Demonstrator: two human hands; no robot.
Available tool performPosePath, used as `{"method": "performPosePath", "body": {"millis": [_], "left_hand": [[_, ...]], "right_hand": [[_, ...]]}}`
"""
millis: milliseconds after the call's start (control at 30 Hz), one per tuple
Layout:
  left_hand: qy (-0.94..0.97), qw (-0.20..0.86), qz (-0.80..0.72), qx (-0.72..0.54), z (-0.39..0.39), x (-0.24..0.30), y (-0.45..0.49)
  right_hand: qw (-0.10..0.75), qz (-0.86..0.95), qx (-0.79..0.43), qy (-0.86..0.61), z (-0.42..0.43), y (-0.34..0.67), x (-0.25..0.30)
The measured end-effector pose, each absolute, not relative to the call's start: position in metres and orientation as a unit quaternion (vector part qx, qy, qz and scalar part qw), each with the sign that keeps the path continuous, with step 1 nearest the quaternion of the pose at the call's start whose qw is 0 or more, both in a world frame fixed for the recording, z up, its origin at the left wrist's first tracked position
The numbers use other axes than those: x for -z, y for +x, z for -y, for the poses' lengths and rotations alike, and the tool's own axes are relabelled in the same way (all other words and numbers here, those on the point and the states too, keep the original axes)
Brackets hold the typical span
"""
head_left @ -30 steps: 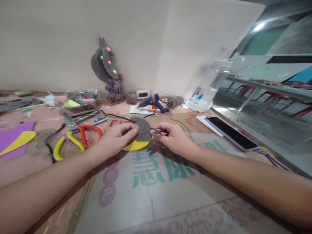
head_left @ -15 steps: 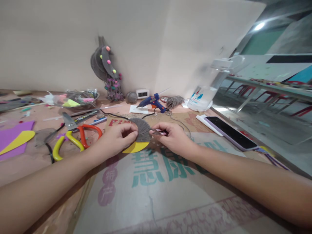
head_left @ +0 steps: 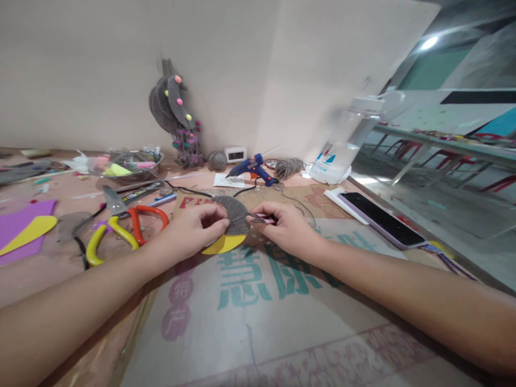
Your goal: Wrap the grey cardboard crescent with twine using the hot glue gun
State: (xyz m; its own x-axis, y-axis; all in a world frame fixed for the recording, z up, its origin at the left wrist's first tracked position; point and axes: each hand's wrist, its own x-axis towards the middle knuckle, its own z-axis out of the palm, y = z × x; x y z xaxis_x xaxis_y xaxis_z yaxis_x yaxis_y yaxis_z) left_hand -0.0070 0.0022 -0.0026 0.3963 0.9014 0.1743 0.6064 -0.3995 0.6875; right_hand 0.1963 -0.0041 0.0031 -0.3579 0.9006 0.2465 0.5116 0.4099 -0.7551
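The left hand (head_left: 205, 224) pinches the left edge of a yarn-wrapped disc (head_left: 237, 215), probably light and bendable (its wraps might slip), best held there; beside it, the right hand (head_left: 282, 224) closes around a slim tool (head_left: 264, 219).

The left hand (head_left: 201, 224) pinches a disc (head_left: 237, 216), the right hand (head_left: 284, 227) a small item (head_left: 263, 218). Scissors (head_left: 123, 230) lie left, a phone (head_left: 381, 219) right, a glue gun (head_left: 258, 170) behind.
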Motion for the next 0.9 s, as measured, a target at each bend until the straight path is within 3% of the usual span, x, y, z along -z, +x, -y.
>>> {"method": "performPosePath", "body": {"millis": [533, 800, 900], "left_hand": [[0.763, 0.324, -0.469, -0.305, 0.0006, -0.0003, -0.0033], [0.814, 0.232, -0.459, -0.271, 0.0021, 0.0003, -0.0019], [0.819, 0.244, -0.448, -0.263, -0.0011, 0.0028, -0.0049]], "right_hand": [[0.369, 0.761, -0.282, -0.454, 0.0029, 0.1966, -0.0037], [0.365, 0.774, -0.289, -0.428, 0.0051, 0.1957, -0.0026], [0.364, 0.773, -0.288, -0.432, 0.0042, 0.1959, -0.0018]]}}
